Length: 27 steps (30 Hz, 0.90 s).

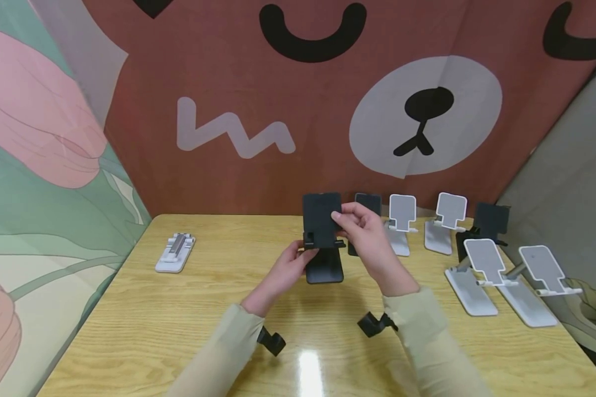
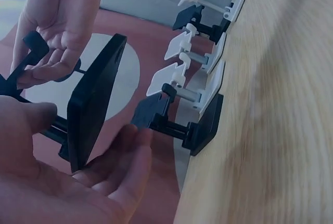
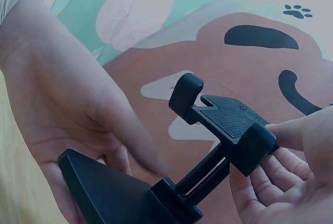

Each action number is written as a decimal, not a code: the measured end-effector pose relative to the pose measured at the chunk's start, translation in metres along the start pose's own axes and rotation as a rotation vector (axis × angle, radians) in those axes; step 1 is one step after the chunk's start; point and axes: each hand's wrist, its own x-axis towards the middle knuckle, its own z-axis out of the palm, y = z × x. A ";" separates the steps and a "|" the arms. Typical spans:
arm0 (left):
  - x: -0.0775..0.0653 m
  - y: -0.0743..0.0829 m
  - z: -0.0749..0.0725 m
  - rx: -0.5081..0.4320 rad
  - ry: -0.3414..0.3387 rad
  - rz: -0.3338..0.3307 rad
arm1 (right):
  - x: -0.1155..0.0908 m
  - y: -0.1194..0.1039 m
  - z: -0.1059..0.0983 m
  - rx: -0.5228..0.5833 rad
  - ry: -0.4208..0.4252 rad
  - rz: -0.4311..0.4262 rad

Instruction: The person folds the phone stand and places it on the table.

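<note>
A black phone stand (image 1: 322,220), unfolded, is held above the wooden table by both hands. The left hand (image 1: 289,268) grips its base (image 3: 109,193), with the thumb over one face and fingers under the other. Higher up, the right hand (image 1: 370,231) pinches the edge of the cradle plate (image 3: 234,117), thumb on one side and fingers behind. Between base and plate, the twin posts (image 3: 203,174) are drawn out, seen in the right wrist view. Another black stand (image 2: 203,128) stands just beyond the hands in the left wrist view.
A folded white phone stand (image 1: 176,255) lies at the table's left. Along the back right stand several unfolded ones: white stands (image 1: 402,214) and a black stand (image 1: 491,220). More white stands (image 1: 484,262) are nearer the right edge. A patterned cloth (image 1: 228,182) hangs behind the table (image 1: 179,331).
</note>
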 end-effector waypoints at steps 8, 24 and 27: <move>0.000 -0.001 0.000 -0.020 0.046 -0.008 | 0.000 0.000 0.004 0.011 -0.001 0.017; 0.000 0.000 0.001 -0.058 0.098 0.001 | 0.003 0.002 -0.001 -0.198 0.022 -0.011; 0.000 0.001 0.001 -0.061 0.094 0.001 | 0.003 0.003 -0.002 -0.245 -0.033 -0.004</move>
